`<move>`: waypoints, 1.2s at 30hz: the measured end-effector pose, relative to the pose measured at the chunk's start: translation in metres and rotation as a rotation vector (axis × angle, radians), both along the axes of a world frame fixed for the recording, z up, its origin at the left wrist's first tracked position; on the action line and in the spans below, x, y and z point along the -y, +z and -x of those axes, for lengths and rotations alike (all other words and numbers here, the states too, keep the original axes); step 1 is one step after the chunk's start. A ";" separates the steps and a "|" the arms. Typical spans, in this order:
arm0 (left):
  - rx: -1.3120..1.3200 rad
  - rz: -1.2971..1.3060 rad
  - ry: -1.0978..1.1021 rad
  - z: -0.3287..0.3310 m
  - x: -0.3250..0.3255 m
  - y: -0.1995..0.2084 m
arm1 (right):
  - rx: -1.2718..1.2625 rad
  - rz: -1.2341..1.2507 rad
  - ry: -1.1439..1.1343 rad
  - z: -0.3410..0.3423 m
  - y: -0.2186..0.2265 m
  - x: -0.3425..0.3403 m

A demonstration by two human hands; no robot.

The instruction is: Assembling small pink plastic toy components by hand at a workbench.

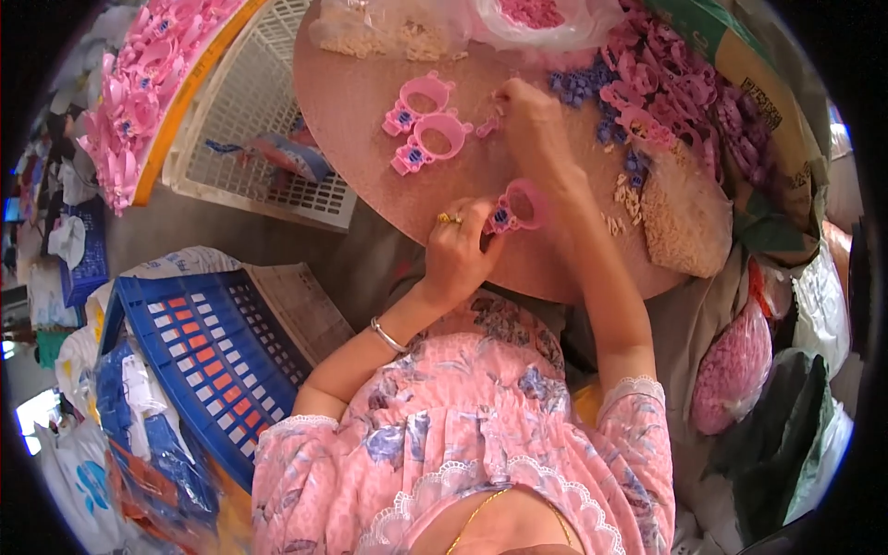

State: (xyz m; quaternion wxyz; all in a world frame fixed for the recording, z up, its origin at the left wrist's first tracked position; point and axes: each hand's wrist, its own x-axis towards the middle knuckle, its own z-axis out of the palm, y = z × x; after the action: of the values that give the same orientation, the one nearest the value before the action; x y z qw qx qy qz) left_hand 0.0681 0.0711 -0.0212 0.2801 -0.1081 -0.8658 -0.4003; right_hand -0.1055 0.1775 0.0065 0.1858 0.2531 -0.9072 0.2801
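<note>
My left hand [460, 252] is closed on a pink plastic ring piece [525, 205] with a small blue part at its base, held over the near edge of the round table [361, 102]. Farther out, my right hand [536, 120] is bent down at the tabletop with its fingertips pinched together. What they hold, if anything, is too small to make out. Just beside those fingertips lies a small pink plastic piece [487, 127]. Two more pink ring pieces with blue parts, one [439, 136] nearer and one [425, 94] farther, lie flat to the left of it.
Heaped pink parts [647, 102], blue parts [583, 85] and a bag of beige bits [686, 208] crowd the table's right side. More bags [393, 28] stand at its far edge. Left are a white crate [245, 166], a box of finished-looking pink pieces [153, 69] and a blue basket [208, 361].
</note>
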 end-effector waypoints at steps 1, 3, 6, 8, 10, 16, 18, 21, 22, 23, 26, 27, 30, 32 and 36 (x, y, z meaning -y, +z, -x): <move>-0.006 -0.002 0.009 0.001 0.000 0.001 | 0.014 -0.005 0.001 -0.008 0.005 -0.005; -0.010 -0.004 0.040 0.002 0.001 0.004 | 0.267 0.285 -0.075 -0.033 0.030 -0.011; 0.105 -0.054 0.015 0.000 0.002 0.006 | 0.463 0.440 0.067 -0.069 0.048 -0.038; 0.099 -0.182 -0.029 0.002 0.004 0.010 | 0.573 0.495 0.207 -0.094 0.052 -0.046; 0.147 -0.209 -0.054 -0.001 0.008 0.012 | 0.412 0.332 0.261 -0.110 0.053 -0.054; 0.132 -0.306 -0.164 -0.003 0.012 0.018 | -0.017 0.041 0.252 -0.125 0.042 -0.068; 0.149 -0.343 -0.188 -0.004 0.013 0.021 | -0.008 0.052 0.243 -0.126 0.042 -0.072; 0.157 -0.347 -0.225 -0.005 0.015 0.022 | -0.041 0.012 0.245 -0.127 0.043 -0.075; 0.165 -0.349 -0.241 -0.005 0.016 0.022 | -0.081 -0.012 0.243 -0.127 0.044 -0.075; 0.174 -0.351 -0.257 -0.005 0.017 0.022 | -0.120 -0.037 0.241 -0.127 0.044 -0.075; 0.278 -0.297 -0.218 -0.007 0.017 0.032 | -0.178 -0.128 0.219 -0.131 0.058 -0.075; 0.278 -0.298 -0.217 -0.007 0.017 0.031 | -0.178 -0.129 0.220 -0.130 0.060 -0.075; 0.248 -0.275 -0.225 -0.007 0.017 0.030 | -0.162 -0.216 0.238 -0.130 0.064 -0.075; 0.235 -0.302 -0.253 -0.007 0.017 0.028 | -0.133 -0.246 0.272 -0.130 0.065 -0.073; 0.247 -0.302 -0.251 -0.008 0.018 0.028 | -0.112 -0.306 0.311 -0.126 0.072 -0.075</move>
State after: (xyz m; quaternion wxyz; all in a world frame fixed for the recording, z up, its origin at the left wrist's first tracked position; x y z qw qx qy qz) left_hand 0.0766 0.0534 0.0064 0.1330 -0.1219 -0.8036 -0.5671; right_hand 0.0209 0.2525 0.0789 0.1499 0.4303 -0.8774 0.1499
